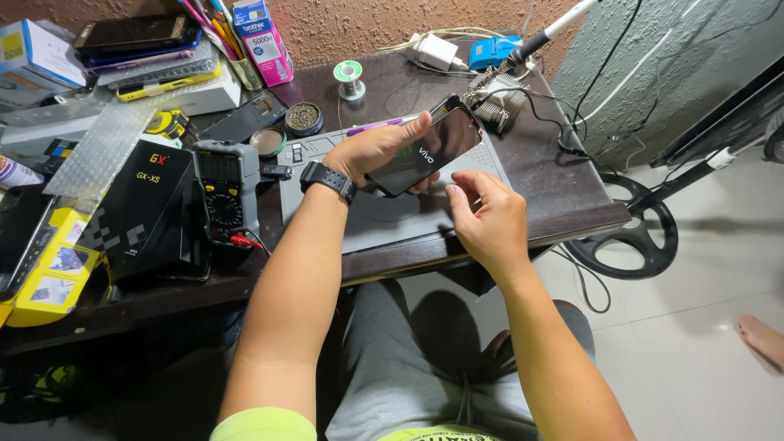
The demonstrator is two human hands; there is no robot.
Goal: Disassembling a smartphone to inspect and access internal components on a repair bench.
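In the head view, the left hand point(371, 151) has its grip clamped on a black smartphone point(425, 151), held tilted above the grey work mat point(392, 216) at the centre of the frame; a dark watch point(328, 180) sits on that wrist. The right hand point(490, 216) hovers just below the phone's lower edge, its fingers curled and slightly apart, holding nothing; the fingertips look close to the phone, but I cannot tell whether they touch it.

At the left edge a yellow box point(53, 273) lies on the dark bench point(563, 196), partly cut off. Beside it rests a flat black box point(147, 208) with red and white print. A grey multimeter point(229, 192) stands between that box and the mat. At the upper left, a white and blue carton point(33, 53) is cropped by the frame, next to a stack of phones point(135, 41). A pink and blue upright packet point(263, 41) leans at the wall. A solder spool point(349, 77) stands further right. The tangle of wire near the upper right is hard to make out.
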